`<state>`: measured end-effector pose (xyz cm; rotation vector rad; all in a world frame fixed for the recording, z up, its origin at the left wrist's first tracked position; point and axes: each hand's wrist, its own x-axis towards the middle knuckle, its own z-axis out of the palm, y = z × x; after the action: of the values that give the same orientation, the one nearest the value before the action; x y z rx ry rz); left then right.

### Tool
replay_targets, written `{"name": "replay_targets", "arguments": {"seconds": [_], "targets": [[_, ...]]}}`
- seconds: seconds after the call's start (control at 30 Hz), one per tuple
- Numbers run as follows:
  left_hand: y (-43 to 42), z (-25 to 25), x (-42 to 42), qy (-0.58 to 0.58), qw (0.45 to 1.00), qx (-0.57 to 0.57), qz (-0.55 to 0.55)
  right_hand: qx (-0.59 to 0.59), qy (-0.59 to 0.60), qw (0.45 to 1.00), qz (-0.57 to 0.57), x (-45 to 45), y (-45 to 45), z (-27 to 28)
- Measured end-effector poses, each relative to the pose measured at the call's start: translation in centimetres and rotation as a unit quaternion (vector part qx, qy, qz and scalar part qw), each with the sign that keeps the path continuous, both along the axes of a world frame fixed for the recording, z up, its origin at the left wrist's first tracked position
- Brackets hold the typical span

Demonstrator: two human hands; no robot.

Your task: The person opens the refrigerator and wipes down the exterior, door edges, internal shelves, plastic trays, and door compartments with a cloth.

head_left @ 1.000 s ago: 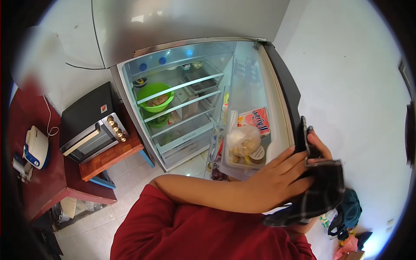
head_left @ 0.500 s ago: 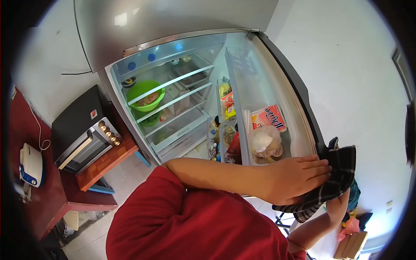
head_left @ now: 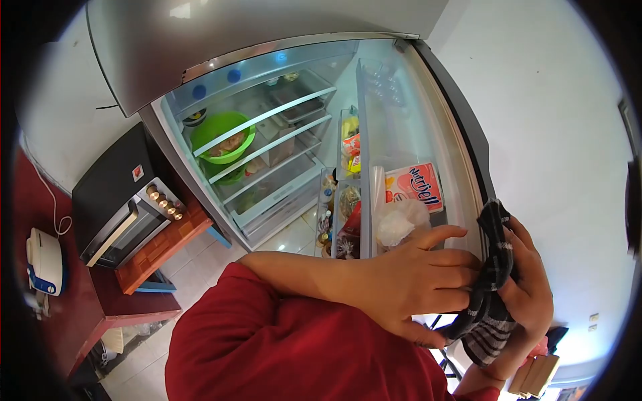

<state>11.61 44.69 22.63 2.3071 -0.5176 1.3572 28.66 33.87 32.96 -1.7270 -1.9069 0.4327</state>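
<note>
Our right hand (head_left: 533, 284) is clamped on the dark checked cloth (head_left: 496, 271) at the open fridge door's (head_left: 461, 117) near edge, fingertips partly hidden; our left hand (head_left: 422, 284) meets it, fingers spread, grip impossible to tell, covering part of the whitish bag (head_left: 399, 222).

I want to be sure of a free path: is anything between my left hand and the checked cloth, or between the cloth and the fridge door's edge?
Nothing visible: your left hand has its fingertips at the checked cloth, whose upper end overlaps the fridge door's edge in view.
</note>
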Motion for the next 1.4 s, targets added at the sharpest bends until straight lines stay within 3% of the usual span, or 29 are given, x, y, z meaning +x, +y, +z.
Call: {"name": "replay_targets", "arguments": {"seconds": [0.27, 0.33, 0.37, 0.4, 0.43, 0.47, 0.53, 0.67, 0.8, 0.87, 1.13, 1.23, 1.33, 1.4], "targets": [[0.0, 1.4, 1.1, 0.041, 0.993, -0.077, 0.079, -0.004, -0.023, 1.000, -0.021, -0.8, 0.5, 0.1], [-0.4, 1.5, 2.7, -0.034, 0.987, -0.050, 0.150, 0.001, -0.024, 0.999, -0.023, -0.7, 0.7, 0.3], [-0.5, 1.7, 3.2, -0.035, 0.988, -0.051, 0.144, 0.023, -0.021, 0.999, -0.014, -0.2, 0.9, 0.0], [-0.5, 2.3, 3.6, -0.025, 0.976, -0.002, 0.218, 0.045, -0.018, 0.999, -0.005, 0.4, 1.1, -0.5], [-0.3, 2.8, 4.1, -0.017, 0.956, 0.047, 0.290, 0.063, -0.046, 0.995, -0.064, 1.5, 1.4, -1.4], [0.3, 3.0, 5.2, -0.018, 0.958, 0.048, 0.281, 0.064, -0.047, 0.994, -0.074, 2.2, 1.7, -1.3], [1.9, 3.2, 7.3, -0.005, 0.944, 0.047, 0.327, -0.062, -0.031, 0.972, -0.227, 3.0, 2.3, -0.6], [3.0, 3.4, 7.3, 0.007, 0.944, 0.080, 0.320, -0.025, -0.046, 0.973, -0.223, 3.3, 1.5, -0.5], [3.7, 3.6, 5.4, 0.010, 0.952, 0.084, 0.294, 0.034, -0.137, 0.967, -0.210, 2.2, -1.7, -1.3], [4.6, 4.2, 4.9, 0.101, 0.923, 0.112, 0.355, 0.082, -0.259, 0.946, -0.179, 1.7, -2.3, -1.8], [12.4, 5.3, 8.6, 0.078, 0.901, 0.113, 0.412, -0.072, -0.162, 0.976, -0.127, 3.3, 4.9, -0.2], [15.4, 5.6, 10.3, 0.111, 0.879, 0.103, 0.452, -0.034, -0.119, 0.988, -0.093, 5.2, 8.8, -1.1], [17.6, 4.8, 10.9, 0.124, 0.875, 0.044, 0.466, -0.044, -0.136, 0.982, -0.124, 5.1, 12.1, -0.9], [18.1, 4.9, 10.6, 0.110, 0.894, -0.020, 0.434, -0.048, -0.184, 0.961, -0.202, 5.0, 13.5, -0.9]]}}
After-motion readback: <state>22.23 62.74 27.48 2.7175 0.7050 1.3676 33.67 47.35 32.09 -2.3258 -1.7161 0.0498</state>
